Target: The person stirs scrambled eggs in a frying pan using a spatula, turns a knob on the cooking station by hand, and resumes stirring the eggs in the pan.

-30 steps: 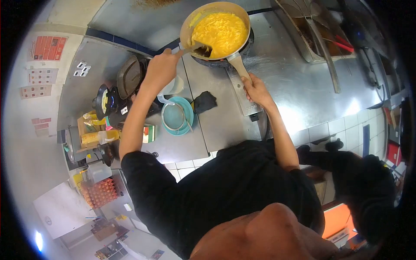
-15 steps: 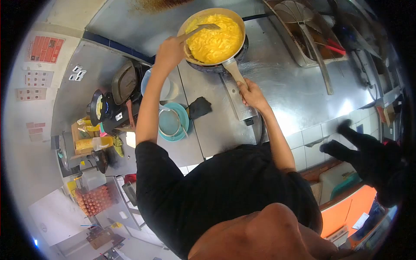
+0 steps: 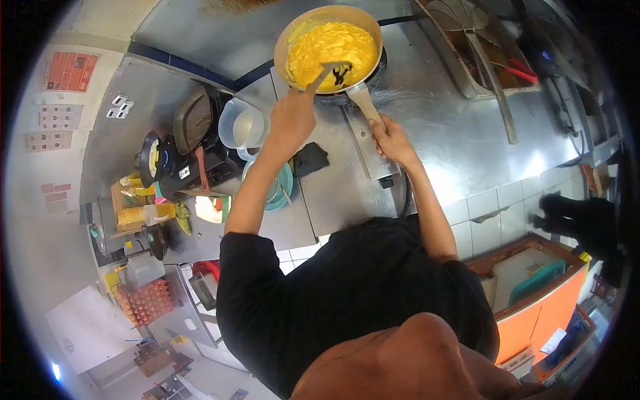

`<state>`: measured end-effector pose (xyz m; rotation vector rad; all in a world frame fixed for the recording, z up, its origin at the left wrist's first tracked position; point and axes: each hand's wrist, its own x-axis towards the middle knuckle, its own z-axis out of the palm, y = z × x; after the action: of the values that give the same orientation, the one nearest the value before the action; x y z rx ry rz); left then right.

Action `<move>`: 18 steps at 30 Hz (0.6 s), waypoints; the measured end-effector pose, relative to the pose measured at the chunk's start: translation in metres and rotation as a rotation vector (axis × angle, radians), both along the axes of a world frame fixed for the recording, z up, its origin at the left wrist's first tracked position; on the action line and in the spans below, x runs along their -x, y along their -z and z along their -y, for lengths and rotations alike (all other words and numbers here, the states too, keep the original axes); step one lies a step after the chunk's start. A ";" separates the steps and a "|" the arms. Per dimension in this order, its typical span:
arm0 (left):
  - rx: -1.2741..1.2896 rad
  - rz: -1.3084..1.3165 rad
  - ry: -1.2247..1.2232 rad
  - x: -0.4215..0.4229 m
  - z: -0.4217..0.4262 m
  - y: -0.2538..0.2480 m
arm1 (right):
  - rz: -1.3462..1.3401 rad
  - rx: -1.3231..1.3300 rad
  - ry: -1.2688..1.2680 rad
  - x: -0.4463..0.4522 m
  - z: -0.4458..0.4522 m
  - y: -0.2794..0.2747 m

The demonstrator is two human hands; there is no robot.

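Note:
My left hand [image 3: 292,121] is closed around a spatula [image 3: 327,69], its blade down in the near part of a frying pan. Yellow scrambled eggs [image 3: 337,47] spread across the beige frying pan [image 3: 288,37], and a dark patch shows beside the blade. My right hand [image 3: 395,141] grips the pan's light handle with the fingers wrapped round it. Beneath the pan is a portable stove [image 3: 365,150], mostly hidden by it. A black cloth [image 3: 311,160] lies on the steel counter between my forearms.
Left of my left arm stand a clear jug [image 3: 241,123] and a teal bowl [image 3: 283,190] with a strainer. A second burner holds a small pan [image 3: 150,159]. At right, a long-handled skimmer [image 3: 490,87] rests across a metal tray [image 3: 460,70]. A dark-clothed person [image 3: 577,217] is at far right.
My left hand has drawn the spatula toward me, from the pan's left side to its near part, pushing the eggs. The right hand keeps its hold. The person at right has shifted away.

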<state>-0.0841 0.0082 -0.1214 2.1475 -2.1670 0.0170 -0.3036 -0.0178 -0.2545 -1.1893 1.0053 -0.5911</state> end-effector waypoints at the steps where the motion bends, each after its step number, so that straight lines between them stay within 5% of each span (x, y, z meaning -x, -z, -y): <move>1: 0.054 -0.012 0.025 0.001 0.010 0.004 | 0.000 0.006 0.000 0.000 0.000 0.001; 9: 0.208 -0.006 -0.036 -0.018 0.097 0.051 | -0.030 0.018 0.003 0.000 -0.001 0.001; 18: 0.091 -0.076 0.023 -0.030 -0.005 -0.059 | -0.038 0.000 0.003 0.000 0.001 0.002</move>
<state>-0.0541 0.0129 -0.0624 2.0407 -2.1062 0.0315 -0.3032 -0.0185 -0.2562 -1.2035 1.0394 -0.5726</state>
